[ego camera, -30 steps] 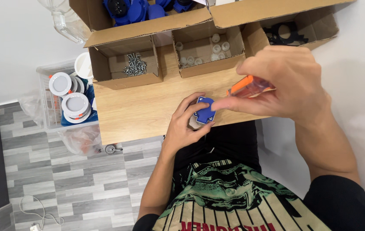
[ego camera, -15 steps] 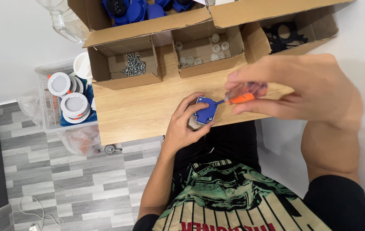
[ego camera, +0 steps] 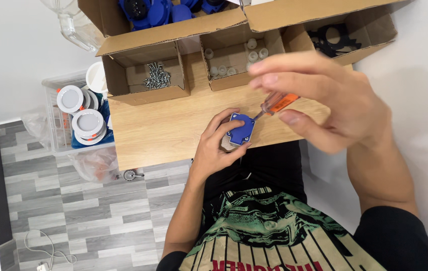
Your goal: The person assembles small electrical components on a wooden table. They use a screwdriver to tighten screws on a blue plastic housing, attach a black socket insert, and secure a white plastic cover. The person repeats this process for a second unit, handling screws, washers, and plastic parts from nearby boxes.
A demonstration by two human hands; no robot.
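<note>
Mid-fastening: left hand [ego camera: 213, 150] clasped blue part [ego camera: 240, 129]; right hand [ego camera: 324, 100], at two o'clock, pinched orange screwdriver [ego camera: 274, 104]. Needed steady tip seating.

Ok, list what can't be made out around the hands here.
Head view only:
- Screwdriver handle: mostly hidden by the right hand.
- Underside of the blue part: wrapped by the left hand.
- Screwdriver tip: too small to see if it sits in a screw.
- Blue box contents: cut off by the top edge.

A light wooden table [ego camera: 163, 130] stands against white walls [ego camera: 13, 55]; grey wood-look plank floor [ego camera: 83, 216] lies below.
</note>
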